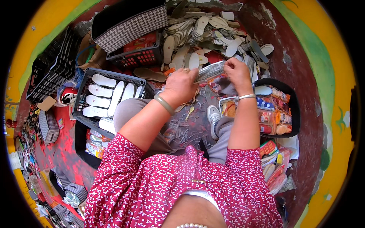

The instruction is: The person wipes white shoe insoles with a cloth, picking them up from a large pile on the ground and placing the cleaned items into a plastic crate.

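Note:
Out in front of me, both hands hold a long, flat, grey-silver piece (pixel 210 72) with a shiny surface; it looks like a sole or a wrapped strip, but its exact kind is hard to make out. My left hand (pixel 180 85), with a pale bangle at the wrist, is closed on its left end. The fingertips of my right hand (pixel 239 73) pinch its right end. Beyond the hands lies a heap of loose shoe soles (pixel 201 28). By my left knee, a dark plastic crate (pixel 84 89) holds rows of white soles (pixel 99 91).
A black bin (pixel 295 110) with packaged goods stands at right. Bagged items (pixel 276 171) lie nearer me. A houndstooth box (pixel 131 32) rests above a dark crate (pixel 138 53) at the far left. Stacked black crates (pixel 53 64) stand farther left. Shredded scraps (pixel 184 133) cover the floor between my legs.

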